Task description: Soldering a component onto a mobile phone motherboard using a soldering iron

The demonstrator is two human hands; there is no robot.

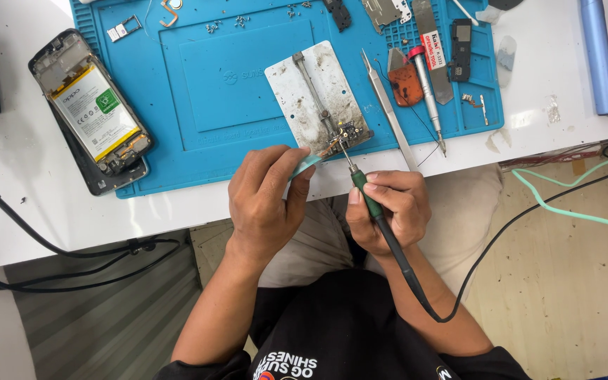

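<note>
We see the right hand (388, 211) wrapped around a green-handled soldering iron with a black cable (369, 199), its grip closed firmly on the handle, and the thin metal tip reaches far to a small dark circuit board (346, 134) clamped at the near right corner of a worn grey metal holder plate (318, 95). The left hand (265, 200) sits just left of the iron, its grip pinched on a pale teal strip (307, 164) that points towards the same board; we cannot tell whether the strip's end touches the board, since the joint is small and crowded. The plate lies on a blue silicone repair mat (212, 84), which covers the far part of a white surface (107, 211).

At the left edge of the mat, partly on the surface, rests an opened smartphone with its white battery exposed (93, 112). Right of the plate lie slim silver tweezers (390, 112), then a red-capped silver screwdriver (427, 95), with an orange, stained pick (406, 84) between them. A pale blue cylinder (597, 56) lies on the surface at the far right. Black cables (51, 264) hang off the near left edge, and a mint green cable (571, 211) runs across the floor on the right.
</note>
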